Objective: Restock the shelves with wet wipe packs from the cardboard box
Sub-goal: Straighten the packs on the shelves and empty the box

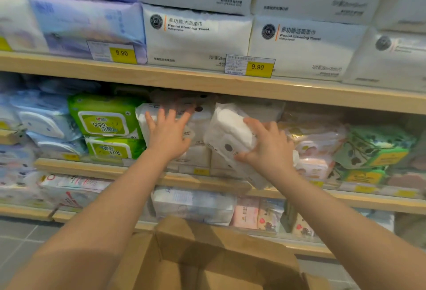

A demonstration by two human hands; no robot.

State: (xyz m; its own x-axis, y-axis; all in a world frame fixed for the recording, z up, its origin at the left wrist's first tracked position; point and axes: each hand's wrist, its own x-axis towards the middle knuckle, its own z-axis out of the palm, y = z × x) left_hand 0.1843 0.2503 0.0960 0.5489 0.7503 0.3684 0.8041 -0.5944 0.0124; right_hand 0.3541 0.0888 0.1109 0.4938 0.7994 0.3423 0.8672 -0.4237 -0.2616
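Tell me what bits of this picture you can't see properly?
- Head view: inside of the cardboard box, cut off by the bottom edge.
- Pack behind the left hand: label covered by the spread fingers.
- White pack gripped by the right hand: print blurred.
- Small price tags on the lower shelf edge: too blurred to read.

The left hand [169, 134] presses flat on a white pack [147, 116] on the middle shelf [96, 169]. The right hand [267, 149] grips a tilted pack [230, 132] beside it, above the open box [207, 255].
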